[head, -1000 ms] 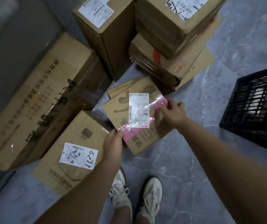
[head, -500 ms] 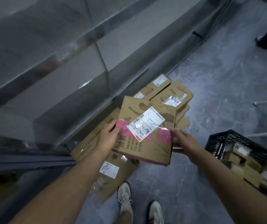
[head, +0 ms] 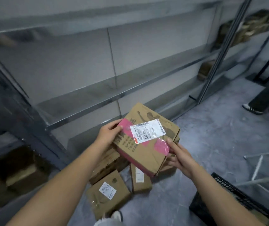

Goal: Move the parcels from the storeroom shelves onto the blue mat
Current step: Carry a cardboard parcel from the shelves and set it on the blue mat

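I hold a flat brown cardboard parcel (head: 146, 152) with pink tape and a white shipping label in front of me, tilted, above the floor. My left hand (head: 108, 133) grips its upper left corner, thumb on the pink tape. My right hand (head: 178, 154) grips its lower right corner, thumb on top and fingers underneath. Several other cardboard parcels (head: 107, 198) lie on the grey floor below it. The grey metal shelves (head: 97, 93) stand behind, mostly bare. A few parcels (head: 205, 69) sit on the far right shelves. No blue mat is in view.
A black plastic crate (head: 231, 198) stands at the lower right. Another person's legs and shoe (head: 254, 103) are at the right edge. White metal bars (head: 259, 162) lie on the floor. Boxes (head: 21, 173) sit under the left rack. My shoe (head: 116, 215) shows at the bottom.
I have lifted the parcel off the pile on the floor and raised my head. The view has swung from the floor boxes up to the shelves. Both hands keep their grip.
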`<state>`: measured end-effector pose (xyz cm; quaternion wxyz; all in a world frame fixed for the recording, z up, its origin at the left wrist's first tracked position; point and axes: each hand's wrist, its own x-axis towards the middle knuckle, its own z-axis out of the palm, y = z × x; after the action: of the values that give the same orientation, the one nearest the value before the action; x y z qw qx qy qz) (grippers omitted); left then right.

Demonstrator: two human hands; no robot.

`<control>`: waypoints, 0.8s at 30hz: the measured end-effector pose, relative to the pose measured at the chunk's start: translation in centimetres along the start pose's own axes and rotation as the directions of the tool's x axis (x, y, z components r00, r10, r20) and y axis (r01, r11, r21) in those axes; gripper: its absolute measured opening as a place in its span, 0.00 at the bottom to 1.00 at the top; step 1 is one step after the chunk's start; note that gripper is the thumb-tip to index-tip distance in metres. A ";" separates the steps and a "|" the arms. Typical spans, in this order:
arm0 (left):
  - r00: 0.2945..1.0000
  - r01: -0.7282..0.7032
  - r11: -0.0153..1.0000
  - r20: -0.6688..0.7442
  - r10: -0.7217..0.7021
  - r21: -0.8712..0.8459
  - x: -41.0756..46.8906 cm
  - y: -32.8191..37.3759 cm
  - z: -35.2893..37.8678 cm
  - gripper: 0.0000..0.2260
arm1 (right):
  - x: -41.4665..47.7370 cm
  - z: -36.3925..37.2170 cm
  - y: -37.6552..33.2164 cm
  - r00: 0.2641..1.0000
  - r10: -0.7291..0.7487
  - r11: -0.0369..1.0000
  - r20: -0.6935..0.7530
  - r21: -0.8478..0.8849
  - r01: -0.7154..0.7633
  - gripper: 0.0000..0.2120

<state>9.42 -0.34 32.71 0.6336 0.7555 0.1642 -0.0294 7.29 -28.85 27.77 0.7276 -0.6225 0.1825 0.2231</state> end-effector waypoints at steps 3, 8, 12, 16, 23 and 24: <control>0.983 0.005 0.999 -0.184 -0.012 -0.042 -3.7 -1.3 -0.1 0.16 | -1.2 0.0 -0.6 0.998 -0.049 0.998 0.037 0.036 0.048 0.39; 0.969 0.181 0.941 -0.112 -0.220 -0.285 -10.4 -4.3 -0.1 0.32 | -2.7 3.9 -0.3 0.989 -0.070 0.992 0.129 0.114 0.056 0.41; 0.955 0.073 0.882 -0.223 -0.197 -0.466 -13.8 -5.0 -2.7 0.21 | -3.8 9.5 1.6 0.963 0.018 0.993 0.270 0.108 -0.048 0.46; 0.904 -0.034 0.861 -0.384 -0.190 -0.507 -16.7 -6.1 -9.6 0.10 | -5.2 15.0 2.0 0.935 0.042 0.996 0.353 -0.091 -0.010 0.43; 0.755 -0.139 0.846 -0.608 -0.246 -0.515 -26.0 -11.5 -22.6 0.07 | -6.9 28.5 2.6 0.839 -0.050 0.853 0.542 -0.414 0.319 0.28; 0.726 -0.157 0.843 -0.639 -0.254 -0.514 -27.8 -12.5 -24.4 0.07 | -7.9 31.2 3.6 0.815 -0.029 0.826 0.579 -0.445 0.346 0.26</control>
<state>-24.41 19.15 32.67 0.7106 0.4994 0.4080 0.2813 -1.64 1.65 34.02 0.5665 -0.7234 -0.1677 0.3572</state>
